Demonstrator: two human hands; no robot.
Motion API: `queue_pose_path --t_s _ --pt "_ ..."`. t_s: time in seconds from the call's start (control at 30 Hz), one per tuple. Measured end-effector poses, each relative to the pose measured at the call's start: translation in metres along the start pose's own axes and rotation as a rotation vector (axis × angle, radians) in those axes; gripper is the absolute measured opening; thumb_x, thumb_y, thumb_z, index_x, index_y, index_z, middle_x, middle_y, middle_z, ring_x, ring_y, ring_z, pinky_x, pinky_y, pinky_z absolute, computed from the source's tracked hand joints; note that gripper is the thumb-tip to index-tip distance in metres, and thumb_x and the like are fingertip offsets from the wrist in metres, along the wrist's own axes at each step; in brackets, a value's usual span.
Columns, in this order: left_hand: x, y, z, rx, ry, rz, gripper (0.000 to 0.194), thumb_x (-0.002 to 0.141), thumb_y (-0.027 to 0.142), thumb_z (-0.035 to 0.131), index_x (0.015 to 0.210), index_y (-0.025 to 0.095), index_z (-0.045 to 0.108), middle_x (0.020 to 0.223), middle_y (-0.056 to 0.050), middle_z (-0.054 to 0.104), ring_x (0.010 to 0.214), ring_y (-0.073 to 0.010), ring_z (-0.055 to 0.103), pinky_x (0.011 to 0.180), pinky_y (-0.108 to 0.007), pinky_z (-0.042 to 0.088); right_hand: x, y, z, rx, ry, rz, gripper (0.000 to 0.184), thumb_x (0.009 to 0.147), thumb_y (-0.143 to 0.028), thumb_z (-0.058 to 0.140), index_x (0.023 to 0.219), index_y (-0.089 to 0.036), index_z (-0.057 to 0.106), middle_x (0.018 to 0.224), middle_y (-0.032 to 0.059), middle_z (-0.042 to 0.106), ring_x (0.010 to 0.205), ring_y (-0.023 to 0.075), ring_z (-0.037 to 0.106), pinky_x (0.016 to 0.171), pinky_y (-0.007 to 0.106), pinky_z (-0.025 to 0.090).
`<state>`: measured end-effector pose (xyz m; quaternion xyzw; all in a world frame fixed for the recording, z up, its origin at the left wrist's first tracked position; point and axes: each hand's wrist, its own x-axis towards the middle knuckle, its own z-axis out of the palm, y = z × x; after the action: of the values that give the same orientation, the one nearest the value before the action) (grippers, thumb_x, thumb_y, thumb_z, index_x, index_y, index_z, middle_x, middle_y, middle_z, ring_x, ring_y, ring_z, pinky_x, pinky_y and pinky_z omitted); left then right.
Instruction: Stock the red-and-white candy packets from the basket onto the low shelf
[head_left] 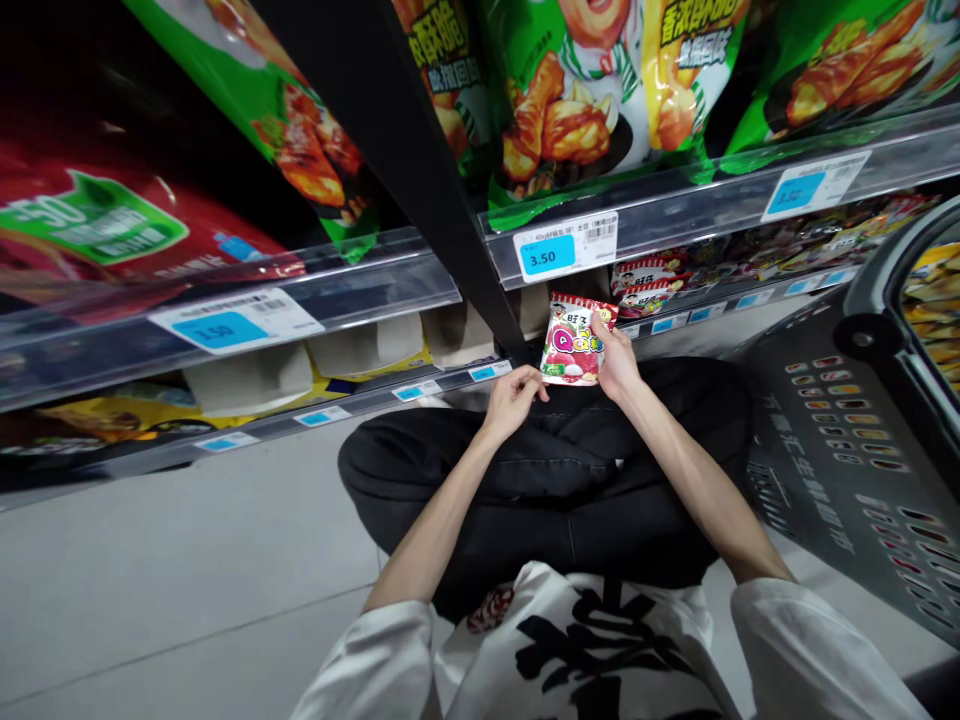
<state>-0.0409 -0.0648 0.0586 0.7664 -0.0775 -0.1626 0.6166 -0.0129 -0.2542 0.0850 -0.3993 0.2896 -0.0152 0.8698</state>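
A small red-and-white bag of QQ gummy candy [568, 345] is held up in front of the lower shelf, its printed front facing me. My right hand [618, 362] grips the bag's right edge, thumb lying over the front. At the lower left corner of the bag, my left hand [516, 400] has its fingers curled, with the fingertips against that corner. Just behind and right of the bag, similar red-and-white candy bags [649, 285] lie on the lower shelf.
A grey shopping basket [817, 450] with yellow packages inside stands to my right. Green snack bags [570, 120] fill the upper shelf, above a price-tag rail [682, 205]. A black shelf post [405, 130] slants down left of the candy. My crossed legs [555, 470] are below my hands.
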Motion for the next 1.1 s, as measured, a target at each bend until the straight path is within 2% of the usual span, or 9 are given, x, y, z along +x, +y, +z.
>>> queue_pose_path --t_s 0.13,0.27,0.37,0.47,0.6,0.7,0.93,1.1 --pt "0.0 0.0 0.0 0.007 0.005 0.009 0.029 0.095 0.037 0.055 0.074 0.018 0.061 0.065 -0.001 0.069 0.06 -0.0125 0.056 0.061 -0.024 0.044 0.0 0.001 -0.001 -0.005 -0.009 -0.001 0.031 0.077 -0.042 0.087 0.085 -0.016 0.071 0.078 0.0049 0.079 0.082 0.0233 0.078 0.086 0.038 0.064" --pt "0.001 -0.001 0.003 -0.073 0.001 -0.001 0.033 0.096 0.047 0.057 0.08 0.018 0.062 0.068 -0.001 0.069 0.063 -0.0127 0.06 0.062 -0.024 0.046 0.0 -0.001 0.0 0.009 -0.015 -0.018 0.029 0.079 -0.042 0.085 0.085 -0.017 0.07 0.081 0.005 0.08 0.086 0.0237 0.078 0.087 0.038 0.064" --pt "0.002 -0.005 0.004 -0.178 -0.049 -0.045 0.036 0.092 0.053 0.063 0.085 0.018 0.064 0.072 -0.002 0.07 0.066 -0.0137 0.064 0.059 -0.024 0.046 -0.003 0.001 0.001 0.037 -0.021 0.012 0.029 0.079 -0.041 0.085 0.085 -0.017 0.07 0.082 0.0053 0.08 0.087 0.0238 0.078 0.087 0.038 0.064" --pt "0.001 -0.008 0.006 -0.227 -0.119 -0.124 0.042 0.089 0.057 0.068 0.083 0.016 0.068 0.074 -0.005 0.072 0.067 -0.016 0.067 0.058 -0.025 0.047 -0.01 0.011 0.003 0.068 -0.091 0.082 0.031 0.078 -0.042 0.086 0.087 -0.017 0.07 0.086 0.0065 0.08 0.089 0.0243 0.078 0.087 0.038 0.064" --pt "-0.005 -0.009 0.007 -0.174 -0.188 -0.211 0.041 0.083 0.055 0.075 0.085 0.015 0.073 0.077 -0.007 0.075 0.07 -0.0181 0.069 0.062 -0.027 0.051 -0.019 0.028 0.003 0.061 -0.182 0.138 0.036 0.075 -0.044 0.088 0.089 -0.017 0.07 0.088 0.0076 0.081 0.091 0.0247 0.078 0.087 0.037 0.065" --pt "-0.008 -0.007 0.008 -0.117 -0.222 -0.245 0.039 0.081 0.053 0.078 0.088 0.015 0.075 0.08 -0.007 0.077 0.072 -0.0186 0.07 0.065 -0.028 0.054 -0.021 0.035 0.002 0.05 -0.163 0.16 0.036 0.073 -0.045 0.089 0.087 -0.017 0.07 0.086 0.0068 0.081 0.09 0.0242 0.078 0.086 0.036 0.065" --pt "-0.01 -0.008 0.008 -0.113 -0.181 -0.267 0.039 0.074 0.046 0.085 0.097 0.016 0.075 0.08 -0.007 0.079 0.076 -0.0222 0.074 0.072 -0.033 0.06 -0.02 0.033 0.004 0.053 -0.131 0.173 0.037 0.071 -0.047 0.09 0.084 -0.019 0.07 0.083 0.0048 0.08 0.089 0.0231 0.078 0.087 0.037 0.065" --pt "-0.012 -0.008 0.006 -0.095 -0.156 -0.254 0.035 0.075 0.044 0.085 0.095 0.017 0.076 0.081 -0.007 0.079 0.081 -0.0236 0.076 0.081 -0.035 0.062 -0.023 0.032 0.006 0.062 -0.143 0.182 0.037 0.07 -0.047 0.09 0.083 -0.019 0.069 0.08 0.0042 0.08 0.089 0.0238 0.078 0.088 0.038 0.065"
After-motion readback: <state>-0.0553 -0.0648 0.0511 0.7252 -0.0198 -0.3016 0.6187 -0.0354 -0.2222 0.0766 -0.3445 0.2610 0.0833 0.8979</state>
